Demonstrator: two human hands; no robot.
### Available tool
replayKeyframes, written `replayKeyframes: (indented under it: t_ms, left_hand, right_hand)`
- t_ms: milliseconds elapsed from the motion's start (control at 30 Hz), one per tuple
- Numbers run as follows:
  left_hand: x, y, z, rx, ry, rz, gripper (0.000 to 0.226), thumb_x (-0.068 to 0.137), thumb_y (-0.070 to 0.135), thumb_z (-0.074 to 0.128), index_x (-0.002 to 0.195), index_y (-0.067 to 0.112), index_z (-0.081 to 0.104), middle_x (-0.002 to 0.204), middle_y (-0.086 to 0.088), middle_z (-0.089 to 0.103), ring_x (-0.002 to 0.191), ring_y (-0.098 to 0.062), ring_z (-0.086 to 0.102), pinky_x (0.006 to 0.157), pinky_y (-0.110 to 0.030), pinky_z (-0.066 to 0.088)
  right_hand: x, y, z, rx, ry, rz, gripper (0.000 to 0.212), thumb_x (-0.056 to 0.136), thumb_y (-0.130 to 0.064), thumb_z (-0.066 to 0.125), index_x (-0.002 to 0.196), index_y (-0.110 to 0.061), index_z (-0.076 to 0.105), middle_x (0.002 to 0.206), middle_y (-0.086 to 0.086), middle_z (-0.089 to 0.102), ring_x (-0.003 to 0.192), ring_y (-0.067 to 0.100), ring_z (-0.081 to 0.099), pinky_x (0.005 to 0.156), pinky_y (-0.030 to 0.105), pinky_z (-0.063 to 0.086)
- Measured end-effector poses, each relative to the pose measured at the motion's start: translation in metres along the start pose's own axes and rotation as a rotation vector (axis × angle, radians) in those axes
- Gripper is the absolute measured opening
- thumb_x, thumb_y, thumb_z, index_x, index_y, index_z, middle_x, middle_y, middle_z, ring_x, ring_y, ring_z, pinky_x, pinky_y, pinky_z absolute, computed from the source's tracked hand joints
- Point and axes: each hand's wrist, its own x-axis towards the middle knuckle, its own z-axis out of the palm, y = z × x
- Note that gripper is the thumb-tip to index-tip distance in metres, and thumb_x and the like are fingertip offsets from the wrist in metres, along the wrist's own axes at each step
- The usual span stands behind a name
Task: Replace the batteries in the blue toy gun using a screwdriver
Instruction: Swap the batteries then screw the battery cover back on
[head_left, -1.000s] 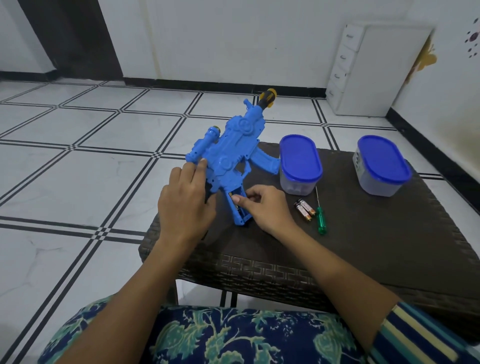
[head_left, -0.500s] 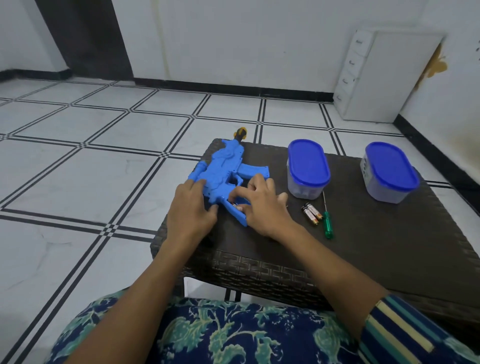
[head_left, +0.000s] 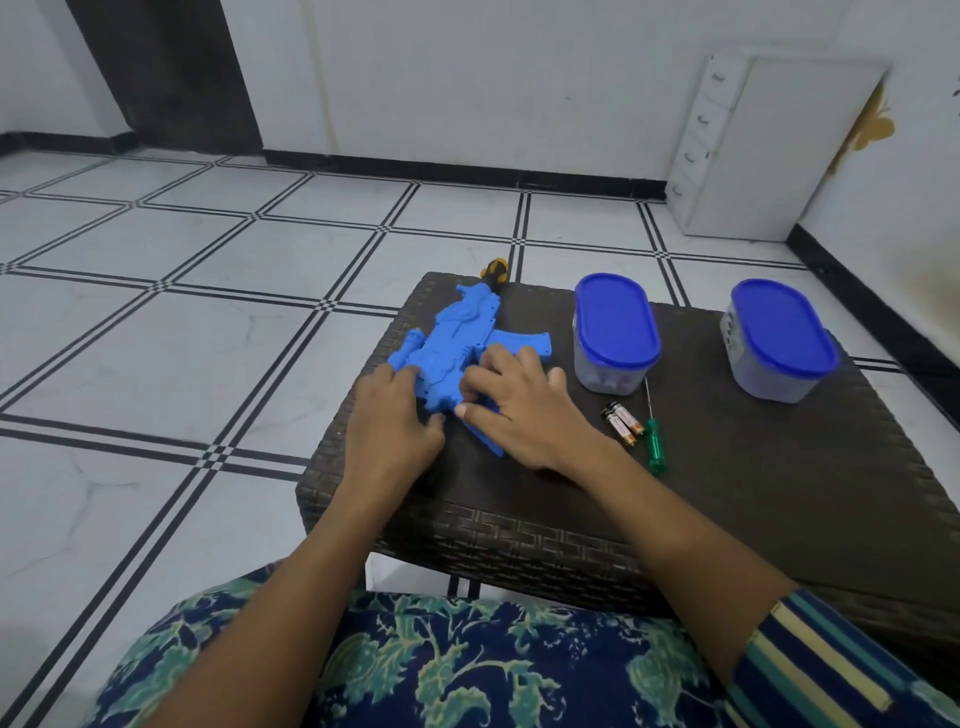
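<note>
pinning the blue plastic toy gun (head_left: 452, 343) flat at the dark woven table's (head_left: 779, 493) ten o'clock, left hand (head_left: 387, 421) and right hand (head_left: 524, 410) press open-fingered, probably steadying it for the green-handled screwdriver (head_left: 655, 449) at three o'clock.

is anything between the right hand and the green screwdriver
Yes: two batteries lie between the right hand and the screwdriver, close beside its green handle. Nothing else visible is in the way.

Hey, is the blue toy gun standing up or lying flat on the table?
Lying flat. The blue toy gun rests on its side on the table, its whole profile facing up.
</note>
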Motion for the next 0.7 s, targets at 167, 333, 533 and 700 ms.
replayKeyframes:
  t_ms: [167, 333, 533, 700]
  left_hand:
    - [0.0, 0.003, -0.002, 0.058, -0.029, -0.018, 0.051, 0.08, 0.027, 0.065, 0.125, 0.011, 0.049, 0.12, -0.012, 0.05, 0.114, -0.031, 0.043, 0.089, -0.041, 0.042]
    - [-0.001, 0.011, -0.005, 0.146, -0.082, -0.043, 0.05, 0.084, 0.029, 0.061, 0.128, 0.012, 0.044, 0.124, -0.013, 0.047, 0.117, -0.032, 0.042, 0.087, -0.04, 0.043]
    - [0.007, 0.017, -0.018, 0.223, -0.185, -0.097, 0.046, 0.078, 0.036, 0.067, 0.115, 0.019, 0.045, 0.108, -0.007, 0.052, 0.1, -0.029, 0.053, 0.067, -0.036, 0.041]
    - [0.004, 0.03, -0.019, 0.356, -0.225, -0.107, 0.055, 0.077, 0.027, 0.067, 0.125, 0.022, 0.041, 0.129, -0.009, 0.037, 0.12, -0.03, 0.035, 0.081, -0.044, 0.041]
  right_hand:
    - [-0.006, 0.008, -0.016, 0.345, 0.034, 0.054, 0.019, 0.084, -0.018, 0.071, 0.084, -0.013, 0.053, 0.07, -0.005, 0.061, 0.064, 0.013, 0.059, 0.061, 0.034, 0.048]
    - [-0.019, 0.017, -0.041, 0.413, 0.015, 0.223, 0.023, 0.08, -0.009, 0.076, 0.102, -0.014, 0.073, 0.078, 0.0, 0.073, 0.067, 0.007, 0.068, 0.068, 0.021, 0.055]
    - [-0.046, 0.045, -0.066, 0.384, 0.228, 0.549, 0.011, 0.068, -0.012, 0.085, 0.071, -0.011, 0.074, 0.068, -0.004, 0.069, 0.058, 0.002, 0.059, 0.048, 0.003, 0.043]
    - [-0.063, 0.056, -0.058, 0.28, 0.063, 0.648, 0.01, 0.069, -0.007, 0.082, 0.07, -0.005, 0.072, 0.068, -0.004, 0.067, 0.063, 0.003, 0.061, 0.053, 0.013, 0.045]
